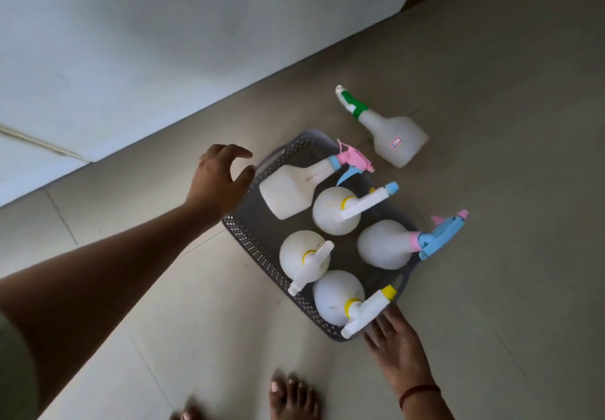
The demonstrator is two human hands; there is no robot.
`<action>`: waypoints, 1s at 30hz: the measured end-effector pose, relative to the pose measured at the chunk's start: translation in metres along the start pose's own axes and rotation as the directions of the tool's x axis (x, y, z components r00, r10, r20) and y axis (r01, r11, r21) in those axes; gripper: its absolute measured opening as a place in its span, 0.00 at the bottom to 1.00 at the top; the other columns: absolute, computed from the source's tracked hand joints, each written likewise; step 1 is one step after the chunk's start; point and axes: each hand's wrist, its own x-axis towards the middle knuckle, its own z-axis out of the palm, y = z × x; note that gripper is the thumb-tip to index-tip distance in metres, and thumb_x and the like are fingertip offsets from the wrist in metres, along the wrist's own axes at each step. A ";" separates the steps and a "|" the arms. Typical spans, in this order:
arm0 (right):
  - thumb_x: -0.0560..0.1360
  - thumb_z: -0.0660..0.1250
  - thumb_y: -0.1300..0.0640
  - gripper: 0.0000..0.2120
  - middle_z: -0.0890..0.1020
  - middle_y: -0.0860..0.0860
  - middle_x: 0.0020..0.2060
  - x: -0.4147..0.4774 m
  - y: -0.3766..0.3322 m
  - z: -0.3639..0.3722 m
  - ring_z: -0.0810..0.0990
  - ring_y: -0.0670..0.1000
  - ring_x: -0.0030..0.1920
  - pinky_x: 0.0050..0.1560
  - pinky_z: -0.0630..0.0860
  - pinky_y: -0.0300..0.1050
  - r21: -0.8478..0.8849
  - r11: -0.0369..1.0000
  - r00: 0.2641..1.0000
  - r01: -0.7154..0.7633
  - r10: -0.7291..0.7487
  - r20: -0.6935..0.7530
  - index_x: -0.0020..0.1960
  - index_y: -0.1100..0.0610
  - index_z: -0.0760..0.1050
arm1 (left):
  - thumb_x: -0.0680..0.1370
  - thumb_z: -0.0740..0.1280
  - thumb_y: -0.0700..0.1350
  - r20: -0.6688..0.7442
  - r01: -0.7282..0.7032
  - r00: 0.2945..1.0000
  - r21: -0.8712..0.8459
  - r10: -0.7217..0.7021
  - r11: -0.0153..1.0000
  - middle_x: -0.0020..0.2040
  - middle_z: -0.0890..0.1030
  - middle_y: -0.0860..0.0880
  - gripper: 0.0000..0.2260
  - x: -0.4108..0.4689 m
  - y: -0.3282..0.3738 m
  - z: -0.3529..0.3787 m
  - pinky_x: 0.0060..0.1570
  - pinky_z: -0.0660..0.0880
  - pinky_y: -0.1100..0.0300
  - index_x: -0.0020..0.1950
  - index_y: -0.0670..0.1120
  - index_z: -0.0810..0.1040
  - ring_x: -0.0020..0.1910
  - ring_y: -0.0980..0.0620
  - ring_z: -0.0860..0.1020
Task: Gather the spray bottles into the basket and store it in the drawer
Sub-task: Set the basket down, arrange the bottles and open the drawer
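Observation:
A grey perforated basket [258,249] sits on the floor and holds several white spray bottles, among them a flat one with a pink and blue nozzle [291,190] and round ones with yellow collars [334,210]. One white bottle with a green nozzle [393,136] lies on the floor just beyond the basket. My left hand [219,180] hovers open at the basket's far left corner, fingers spread, close to the rim. My right hand [399,347] rests open by the near right corner, fingertips at the nozzle of the nearest bottle [340,298].
A pale wall or cabinet front [131,59] runs diagonally along the left, meeting the beige tiled floor [491,288]. My bare feet [291,396] stand at the bottom edge, close to the basket. A thin cord [42,144] crosses the wall at left.

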 end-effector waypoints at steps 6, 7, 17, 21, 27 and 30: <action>0.79 0.51 0.67 0.19 0.82 0.45 0.28 -0.031 -0.060 -0.085 0.80 0.43 0.23 0.23 0.77 0.37 -0.011 0.997 0.941 0.082 -0.082 -0.329 0.42 0.50 0.74 | 0.76 0.64 0.48 0.151 -0.185 0.974 0.111 0.167 0.976 0.61 0.75 0.42 0.15 0.028 0.033 0.020 0.59 0.69 0.52 0.63 0.47 0.74 0.62 0.42 0.71; 0.80 0.51 0.66 0.17 0.80 0.44 0.22 -0.040 -0.078 -0.090 0.78 0.41 0.20 0.21 0.75 0.33 -0.040 0.985 0.927 0.168 -0.172 -0.334 0.42 0.50 0.72 | 0.76 0.64 0.47 0.168 -0.197 0.970 0.121 0.176 0.973 0.61 0.75 0.42 0.16 0.031 0.036 0.024 0.58 0.70 0.52 0.63 0.47 0.74 0.61 0.42 0.72; 0.76 0.64 0.67 0.09 0.82 0.41 0.31 -0.031 -0.279 0.105 0.75 0.38 0.29 0.32 0.69 0.30 -0.723 0.217 0.621 0.656 -0.700 0.353 0.47 0.54 0.77 | 0.75 0.67 0.50 0.268 -0.268 0.939 0.178 0.216 0.947 0.65 0.75 0.45 0.22 0.045 0.042 0.069 0.60 0.72 0.51 0.67 0.47 0.69 0.63 0.44 0.73; 0.73 0.70 0.58 0.23 0.78 0.55 0.58 0.007 -0.260 0.206 0.78 0.54 0.58 0.53 0.72 0.36 -0.809 -0.305 0.715 0.502 -0.379 0.587 0.66 0.59 0.71 | 0.74 0.67 0.54 0.313 -0.327 0.921 0.301 0.231 0.896 0.69 0.72 0.45 0.27 0.049 0.043 0.084 0.65 0.69 0.49 0.70 0.48 0.64 0.67 0.44 0.70; 0.72 0.70 0.52 0.27 0.75 0.59 0.62 0.050 -0.217 0.244 0.76 0.60 0.60 0.59 0.73 0.50 -0.731 -0.639 0.727 0.239 -0.382 0.571 0.68 0.58 0.67 | 0.73 0.66 0.58 0.366 -0.296 0.920 0.408 0.142 0.864 0.68 0.72 0.42 0.31 0.049 0.040 0.095 0.64 0.69 0.44 0.70 0.46 0.62 0.66 0.41 0.71; 0.70 0.71 0.51 0.28 0.74 0.59 0.62 0.061 -0.216 0.243 0.72 0.61 0.63 0.61 0.70 0.53 -0.668 -0.740 0.652 0.075 -0.471 0.594 0.66 0.58 0.68 | 0.72 0.60 0.66 0.295 -0.281 0.941 0.397 0.168 0.874 0.57 0.79 0.45 0.29 0.047 0.035 0.096 0.56 0.73 0.49 0.65 0.48 0.70 0.57 0.44 0.77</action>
